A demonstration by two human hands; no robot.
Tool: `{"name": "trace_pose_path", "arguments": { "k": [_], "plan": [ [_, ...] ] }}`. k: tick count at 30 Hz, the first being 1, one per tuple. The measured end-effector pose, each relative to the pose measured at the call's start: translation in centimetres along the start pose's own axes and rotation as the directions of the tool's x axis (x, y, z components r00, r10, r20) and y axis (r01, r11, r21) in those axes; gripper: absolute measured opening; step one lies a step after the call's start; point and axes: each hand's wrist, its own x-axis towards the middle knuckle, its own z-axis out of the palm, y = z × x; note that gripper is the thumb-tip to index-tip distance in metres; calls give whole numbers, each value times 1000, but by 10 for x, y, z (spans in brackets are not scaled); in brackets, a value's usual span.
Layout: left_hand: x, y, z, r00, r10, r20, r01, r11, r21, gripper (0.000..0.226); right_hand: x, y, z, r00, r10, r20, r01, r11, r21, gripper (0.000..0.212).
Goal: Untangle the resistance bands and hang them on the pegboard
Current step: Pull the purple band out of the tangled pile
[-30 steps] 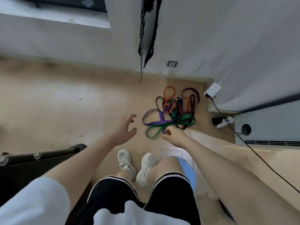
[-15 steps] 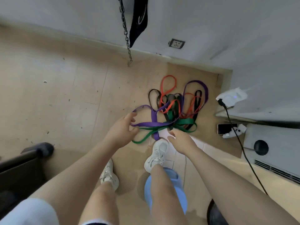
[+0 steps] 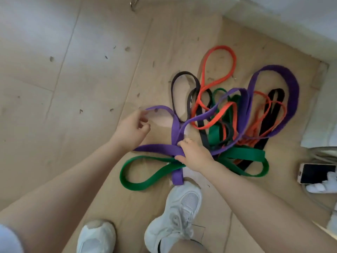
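A tangle of resistance bands lies on the wooden floor: a wide purple band [image 3: 291, 92], a green band [image 3: 138, 185], an orange band [image 3: 220, 50] and a black band [image 3: 177, 79], looped through one another. My left hand [image 3: 132, 129] is at the left loop of the purple band, fingers curled around its upper edge. My right hand [image 3: 193, 154] rests on the spot where the purple strap crosses the green one, fingers curled over the purple strap. The pegboard is out of view.
My two white sneakers [image 3: 175, 216] stand just below the pile. A phone [image 3: 317, 173] and a cable [image 3: 321, 203] lie on the floor at the right edge. A white wall base [image 3: 284, 21] runs along the top right. A metal ring [image 3: 132, 4] hangs at the top.
I have bent down closer to the pile. Both hands have come down from above the floor onto the purple band, the left at its loop, the right at the crossing.
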Motion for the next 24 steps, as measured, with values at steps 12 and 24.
{"name": "trace_pose_path", "arguments": {
  "k": [12,24],
  "plan": [
    [-20,5,-23,954,290,-72,-298,937,-183,25,-40,-40,-83,948,-270,-167,308,910,277,9],
    [-220,136,-83,609,733,-303,-777,628,-42,24,-268,-77,-165,528,-232,-817,646,734,209,31]
  ]
}}
